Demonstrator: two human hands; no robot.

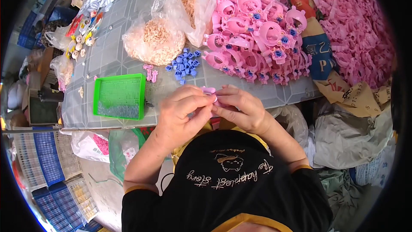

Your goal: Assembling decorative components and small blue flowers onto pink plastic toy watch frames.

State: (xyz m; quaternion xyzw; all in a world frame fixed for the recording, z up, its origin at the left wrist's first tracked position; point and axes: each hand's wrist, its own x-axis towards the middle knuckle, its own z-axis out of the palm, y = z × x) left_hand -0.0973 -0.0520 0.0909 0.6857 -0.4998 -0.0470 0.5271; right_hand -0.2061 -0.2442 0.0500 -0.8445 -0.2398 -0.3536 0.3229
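At the table's near edge, my left hand (183,108) and my right hand (241,108) meet, fingers closed in a pinch. Between them is a pink plastic part (209,90); only its rounded end shows above my fingertips, and the rest is hidden. Just beyond my left hand lies a loose heap of small blue plastic pieces (184,63). A few small pink pieces (149,73) are left of that heap. Past my right hand, a pile of pink ring-shaped toy parts (257,34) rises, many with blue pieces fitted on them.
A green tray (97,96) of tiny metal bits stands left of my hands. Two clear bags (131,43) of small beige pieces sit farther back. At right, a large sack (315,53) overflows with pink parts. Blue and white crates (40,154) are at lower left.
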